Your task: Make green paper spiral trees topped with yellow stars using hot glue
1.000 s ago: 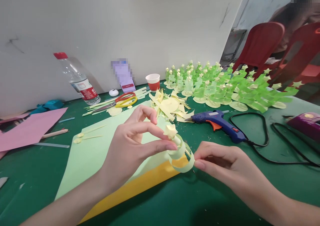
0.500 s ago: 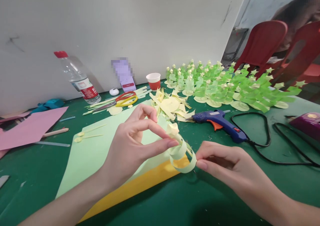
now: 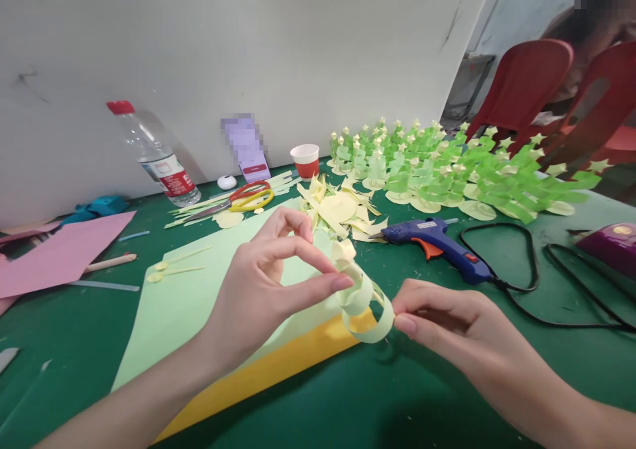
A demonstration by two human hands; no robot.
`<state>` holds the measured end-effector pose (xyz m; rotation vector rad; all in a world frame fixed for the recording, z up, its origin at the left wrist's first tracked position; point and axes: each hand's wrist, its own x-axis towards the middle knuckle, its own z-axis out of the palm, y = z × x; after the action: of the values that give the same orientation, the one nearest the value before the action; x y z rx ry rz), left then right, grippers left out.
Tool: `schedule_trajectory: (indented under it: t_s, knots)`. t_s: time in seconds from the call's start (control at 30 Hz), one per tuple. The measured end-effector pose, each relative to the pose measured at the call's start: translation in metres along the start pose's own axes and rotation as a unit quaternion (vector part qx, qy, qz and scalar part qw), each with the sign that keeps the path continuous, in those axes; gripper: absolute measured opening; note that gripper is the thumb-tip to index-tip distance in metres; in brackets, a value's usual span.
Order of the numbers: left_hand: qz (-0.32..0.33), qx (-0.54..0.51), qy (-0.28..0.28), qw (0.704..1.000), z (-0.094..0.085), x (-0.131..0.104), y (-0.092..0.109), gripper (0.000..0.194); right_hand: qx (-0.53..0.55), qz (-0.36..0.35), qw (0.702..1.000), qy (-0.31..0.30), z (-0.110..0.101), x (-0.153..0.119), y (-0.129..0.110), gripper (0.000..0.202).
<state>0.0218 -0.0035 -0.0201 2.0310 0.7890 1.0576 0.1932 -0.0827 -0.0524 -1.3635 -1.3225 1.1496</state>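
Paper spiral (image 3: 362, 296) held; cup (image 3: 306, 164) contents hidden.

Qty: 1 held paper spiral (image 3: 358, 297), 1 glue gun (image 3: 432, 237), 1 pr. scissors (image 3: 230, 204), 1 bottle (image 3: 171, 171), 1 phone (image 3: 246, 148), 1 cup (image 3: 305, 164). Also 2 round-tipped sticks (image 3: 156, 277), 2 red chairs (image 3: 527, 91). Star-topped spirals (image 3: 397, 183) overlap, can't get exact no.

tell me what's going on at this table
A person's left hand pinches a pale green curled paper spiral just below the pale yellow paper star on its top, while the right hand pinches its lower end. Beyond stand many similar green paper spirals; a blue glue gun lies on the green table, in neither hand.
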Motion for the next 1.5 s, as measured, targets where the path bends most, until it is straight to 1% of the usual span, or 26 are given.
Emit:
schedule_trajectory:
  t_s: [0.2, 0.43, 0.57, 0.63, 0.8, 1.0, 1.2, 1.5]
  knots:
    - [-0.007, 0.017, 0.0, 1.0, 0.001, 0.001, -0.002, 0.012, -0.007, 0.002, 1.0, 0.002, 0.0, -0.001, -0.001, 0.026]
    - [-0.005, 0.0, 0.003, 1.0, 0.003, -0.001, -0.004, 0.008, -0.001, 0.01, 1.0, 0.006, 0.002, 0.002, 0.0, 0.025]
    - [-0.004, -0.002, 0.002, 1.0, 0.004, -0.003, -0.004, 0.015, -0.004, 0.014, 1.0, 0.008, 0.002, 0.002, 0.001, 0.022]
    - [-0.004, -0.004, 0.004, 1.0, 0.005, -0.004, -0.003, 0.016, -0.008, 0.012, 1.0, 0.008, 0.002, 0.001, 0.001, 0.02]
    - [0.009, -0.013, 0.014, 1.0, 0.008, -0.007, -0.001, 0.013, -0.02, 0.001, 1.0, 0.01, 0.003, 0.0, 0.002, 0.018]
    - [0.027, -0.003, 0.017, 0.999, 0.008, -0.007, 0.0, 0.013, -0.024, 0.005, 1.0, -0.003, 0.004, 0.0, 0.005, 0.017]
    - [0.045, 0.006, 0.025, 0.999, 0.01, -0.007, -0.001, 0.014, -0.033, -0.01, 0.999, -0.003, 0.004, 0.001, 0.003, 0.016]
    - [0.036, 0.006, 0.017, 0.999, 0.009, -0.007, -0.003, 0.011, -0.019, -0.024, 0.999, 0.011, 0.006, -0.001, 0.008, 0.014]
